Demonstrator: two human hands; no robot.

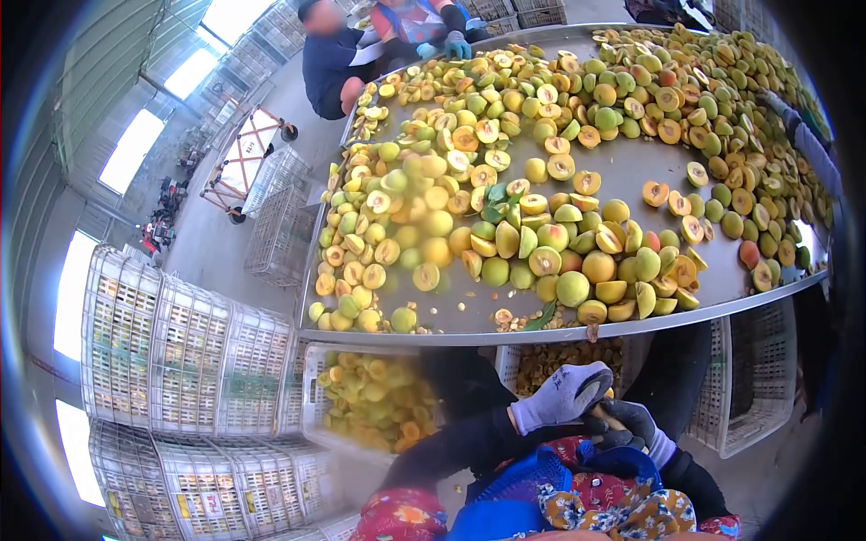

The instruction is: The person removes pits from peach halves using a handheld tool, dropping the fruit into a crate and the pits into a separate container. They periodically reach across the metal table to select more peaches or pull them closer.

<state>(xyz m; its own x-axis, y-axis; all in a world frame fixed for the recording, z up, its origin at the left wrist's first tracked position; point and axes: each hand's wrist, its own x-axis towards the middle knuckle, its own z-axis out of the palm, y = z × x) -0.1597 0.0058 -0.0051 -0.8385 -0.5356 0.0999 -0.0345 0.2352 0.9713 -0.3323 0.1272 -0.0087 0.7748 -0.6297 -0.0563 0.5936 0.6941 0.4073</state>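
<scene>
My left hand [566,397], in a grey-white glove with dark fingertips, is curled closed below the table's near edge. Close against it is my right hand [633,424], gloved too, its fingers bent inward. A small yellow sliver of fruit [610,394] shows between the two hands; the fingers hide the rest, so I cannot tell which hand grips it. Both hands are above my lap, where a blue plastic basket [523,478] rests. Just beyond them, a crate of brownish fruit scraps [577,356] stands under the metal table [451,340].
Whole and halved yellow-green stone fruit [541,239] covers much of the tabletop. A crate of fruit pieces [374,397] stands left of my arm, an open crate [722,388] at right. Stacked white crates [180,334] line the left. Two people [329,54] work at the far edge; another person's sleeve [812,149] reaches in right.
</scene>
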